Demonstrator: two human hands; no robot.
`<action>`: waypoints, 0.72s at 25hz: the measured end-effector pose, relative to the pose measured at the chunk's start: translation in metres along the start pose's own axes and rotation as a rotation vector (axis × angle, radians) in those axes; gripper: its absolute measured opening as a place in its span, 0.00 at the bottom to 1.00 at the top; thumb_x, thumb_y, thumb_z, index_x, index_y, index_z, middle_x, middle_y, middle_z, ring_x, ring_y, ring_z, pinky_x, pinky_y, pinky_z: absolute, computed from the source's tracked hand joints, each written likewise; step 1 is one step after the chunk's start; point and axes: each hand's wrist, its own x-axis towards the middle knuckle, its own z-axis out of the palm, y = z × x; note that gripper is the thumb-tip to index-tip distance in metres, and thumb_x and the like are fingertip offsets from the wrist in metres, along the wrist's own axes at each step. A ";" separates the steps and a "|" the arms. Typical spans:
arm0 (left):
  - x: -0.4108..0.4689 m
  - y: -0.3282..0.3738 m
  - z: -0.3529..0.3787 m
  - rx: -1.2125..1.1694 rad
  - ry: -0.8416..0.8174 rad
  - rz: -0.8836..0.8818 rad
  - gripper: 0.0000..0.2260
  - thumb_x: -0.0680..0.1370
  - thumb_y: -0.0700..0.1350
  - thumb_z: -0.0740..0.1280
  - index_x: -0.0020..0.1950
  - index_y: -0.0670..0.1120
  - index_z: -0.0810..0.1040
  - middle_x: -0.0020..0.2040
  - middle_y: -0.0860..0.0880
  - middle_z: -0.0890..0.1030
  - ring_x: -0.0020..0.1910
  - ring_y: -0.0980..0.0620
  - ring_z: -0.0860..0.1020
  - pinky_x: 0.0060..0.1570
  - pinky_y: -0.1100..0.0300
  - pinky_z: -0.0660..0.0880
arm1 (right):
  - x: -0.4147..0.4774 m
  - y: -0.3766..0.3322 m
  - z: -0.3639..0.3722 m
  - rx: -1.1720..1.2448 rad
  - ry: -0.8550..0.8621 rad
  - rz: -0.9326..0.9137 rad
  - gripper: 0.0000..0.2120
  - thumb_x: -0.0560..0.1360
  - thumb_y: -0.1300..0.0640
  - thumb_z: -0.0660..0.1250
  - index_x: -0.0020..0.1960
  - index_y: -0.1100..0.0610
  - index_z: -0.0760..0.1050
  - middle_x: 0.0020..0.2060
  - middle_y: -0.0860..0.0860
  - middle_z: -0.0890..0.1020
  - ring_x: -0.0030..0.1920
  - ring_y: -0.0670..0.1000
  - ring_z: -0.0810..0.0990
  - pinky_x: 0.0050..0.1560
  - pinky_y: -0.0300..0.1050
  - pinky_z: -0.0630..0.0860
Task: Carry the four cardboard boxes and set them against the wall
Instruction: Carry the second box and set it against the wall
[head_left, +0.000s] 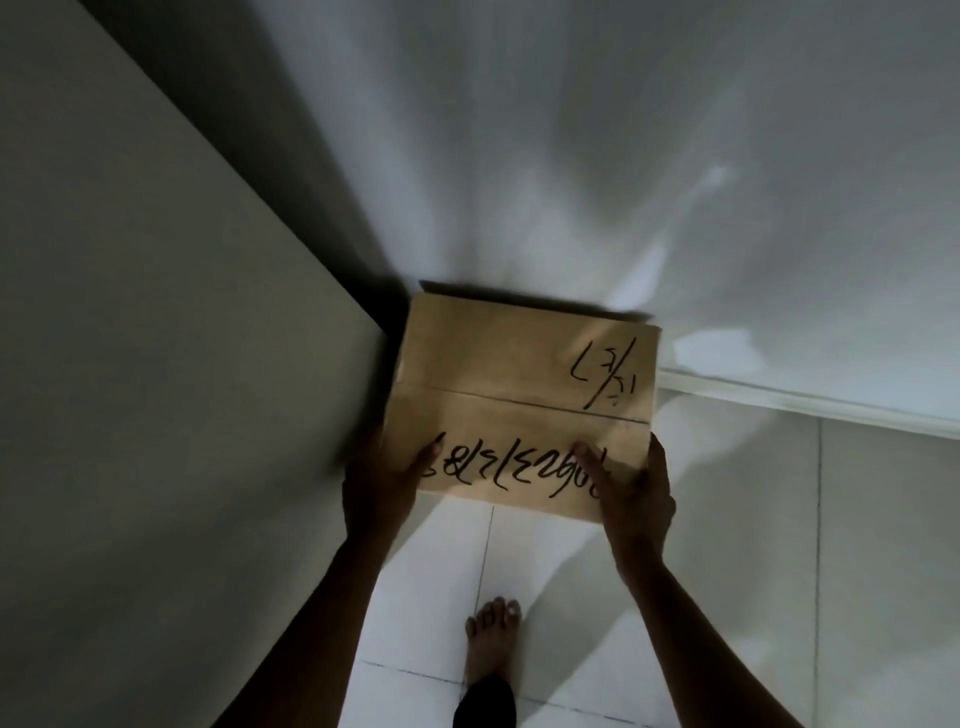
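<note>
A brown cardboard box (498, 374) with black handwriting on its closed top flaps is held in the corner where two walls meet. Its far edge is at the white back wall (571, 156), and its left side is beside the grey wall (130, 338). My left hand (382, 480) grips the box's near left corner, thumb on top. The near right corner is in the grip of my right hand (631, 496), thumb also on top. Whether the box rests on the floor or on something beneath it is hidden. No other box shows.
White floor tiles (727, 545) spread below and to the right. A white skirting board (805, 402) runs along the back wall's foot. My bare foot (491, 644) stands on the tiles just behind the box.
</note>
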 end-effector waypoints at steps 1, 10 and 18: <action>0.001 -0.001 0.002 0.055 0.045 0.058 0.32 0.70 0.61 0.72 0.68 0.45 0.72 0.60 0.43 0.80 0.58 0.43 0.79 0.51 0.52 0.78 | 0.003 0.001 0.005 -0.008 0.016 -0.005 0.38 0.66 0.37 0.76 0.71 0.45 0.68 0.56 0.44 0.81 0.51 0.49 0.78 0.56 0.50 0.77; -0.013 0.001 0.010 0.519 0.067 0.430 0.31 0.79 0.47 0.65 0.77 0.38 0.56 0.78 0.38 0.55 0.78 0.39 0.56 0.62 0.42 0.75 | 0.008 -0.014 0.021 -0.040 -0.069 -0.030 0.42 0.67 0.37 0.75 0.74 0.48 0.61 0.64 0.50 0.79 0.59 0.57 0.81 0.56 0.59 0.81; -0.020 0.022 0.000 0.694 -0.087 0.416 0.33 0.80 0.53 0.60 0.79 0.43 0.48 0.80 0.41 0.50 0.79 0.41 0.51 0.70 0.43 0.67 | 0.012 -0.020 -0.018 -0.176 -0.229 -0.010 0.47 0.74 0.36 0.67 0.81 0.56 0.49 0.71 0.62 0.70 0.69 0.64 0.73 0.62 0.62 0.77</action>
